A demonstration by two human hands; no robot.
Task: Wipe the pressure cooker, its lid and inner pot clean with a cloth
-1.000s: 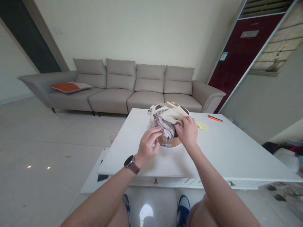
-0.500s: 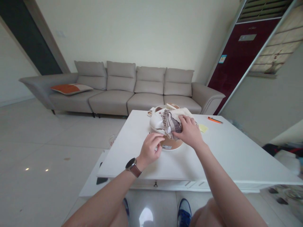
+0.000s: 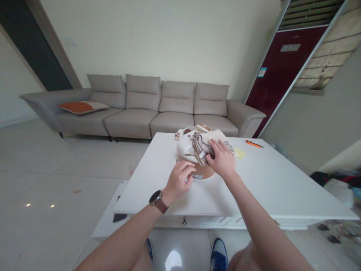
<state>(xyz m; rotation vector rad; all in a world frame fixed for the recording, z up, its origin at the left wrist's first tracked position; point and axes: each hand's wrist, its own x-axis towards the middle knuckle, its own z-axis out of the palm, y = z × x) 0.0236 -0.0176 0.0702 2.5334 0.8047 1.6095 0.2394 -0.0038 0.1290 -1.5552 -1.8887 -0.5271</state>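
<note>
A round rice cooker (image 3: 184, 146) with a white lid and a brown lower body stands on the white table. Bunched over the right part of its lid is a cream and dark-patterned cloth (image 3: 201, 145) with a small white tag. My right hand (image 3: 221, 158) grips this cloth from above and presses it against the lid. At the cooker's front left is my left hand (image 3: 180, 176), its fingers loosely curved with a gap to the thumb, nothing visible between them. The fingertips are at the cooker's side; whether they touch it I cannot tell.
On the white table (image 3: 267, 188), a yellow sticky note (image 3: 240, 153) and an orange utility knife (image 3: 254, 144) lie to the right. A drawer knob (image 3: 184, 221) faces me. Behind the table stands a grey sofa (image 3: 141, 120) with an orange cushion (image 3: 81, 107).
My right hand has shifted slightly left with the cloth on the lid. My left hand stays by the cooker's front. The whole view has drifted a little.
</note>
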